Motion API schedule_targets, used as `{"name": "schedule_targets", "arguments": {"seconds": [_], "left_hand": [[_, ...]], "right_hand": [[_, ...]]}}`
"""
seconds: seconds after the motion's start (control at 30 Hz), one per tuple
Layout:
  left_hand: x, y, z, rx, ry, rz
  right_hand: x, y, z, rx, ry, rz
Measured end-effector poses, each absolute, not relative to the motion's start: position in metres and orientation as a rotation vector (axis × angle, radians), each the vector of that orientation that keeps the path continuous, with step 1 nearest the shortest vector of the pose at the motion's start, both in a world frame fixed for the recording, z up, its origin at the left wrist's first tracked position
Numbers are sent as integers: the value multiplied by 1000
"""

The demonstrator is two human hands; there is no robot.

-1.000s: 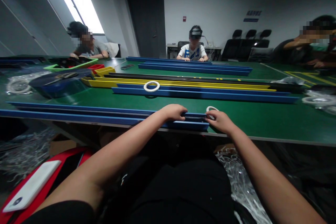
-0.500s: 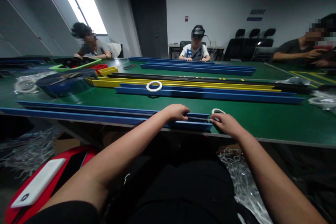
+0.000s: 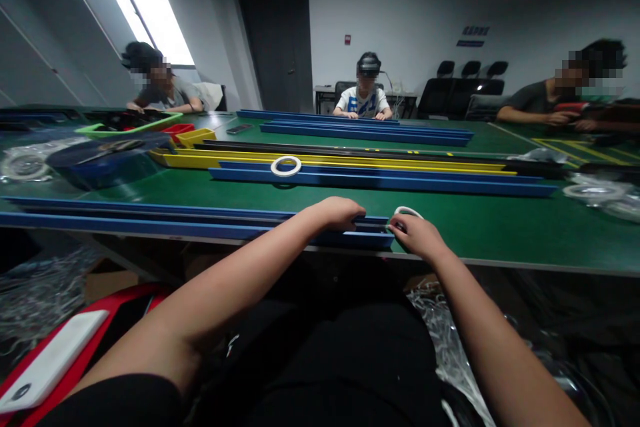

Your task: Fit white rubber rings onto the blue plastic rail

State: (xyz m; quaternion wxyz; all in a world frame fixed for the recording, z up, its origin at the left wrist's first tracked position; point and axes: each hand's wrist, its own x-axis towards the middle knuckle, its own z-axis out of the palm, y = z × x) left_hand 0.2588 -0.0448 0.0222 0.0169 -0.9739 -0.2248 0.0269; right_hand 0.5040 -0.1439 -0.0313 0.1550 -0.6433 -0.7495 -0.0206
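Note:
A long blue channel-shaped strip lies along the near edge of the table, its right end in front of me. My left hand rests over this strip close to that end, fingers curled down into the groove. What the fingertips hold there is hidden. Just past the strip's end, my right hand is closed in a pinch beside a roll of white tape, which stands partly hidden behind the fingers and appears to be held. Another white tape roll rests on the blue and yellow strips farther back.
Several blue, yellow and black strips cross the green table. At left are a blue round object, a green tray and bagged rolls. Three people sit around the table. A red seat holds a white box-like device.
My view has turned a little to the right, so the scene sits farther left. My left hand has slid slightly toward the strip's right end; my right hand stays by that end.

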Motion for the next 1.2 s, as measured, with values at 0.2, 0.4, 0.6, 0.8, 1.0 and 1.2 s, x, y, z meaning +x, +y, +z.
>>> {"name": "schedule_targets", "arguments": {"seconds": [0.2, 0.4, 0.6, 0.8, 1.0, 1.2], "left_hand": [[300, -53, 17, -3030, -604, -20], [310, -57, 11, -3063, -646, -62], [310, -55, 9, -3068, -692, -70], [315, -54, 7, -3087, -702, -48], [316, -57, 9, -3065, -751, -4], [320, -56, 14, -3075, -724, 108]], "right_hand": [[508, -148, -37, -1803, -2168, -209], [509, -146, -36, -1758, -2205, -307], [510, -144, -38, -1717, -2190, -411], [509, -147, -41, -1607, -2149, -493], [505, -149, -39, -1514, -2183, -534], [500, -151, -32, -1458, -2269, -453]]}}
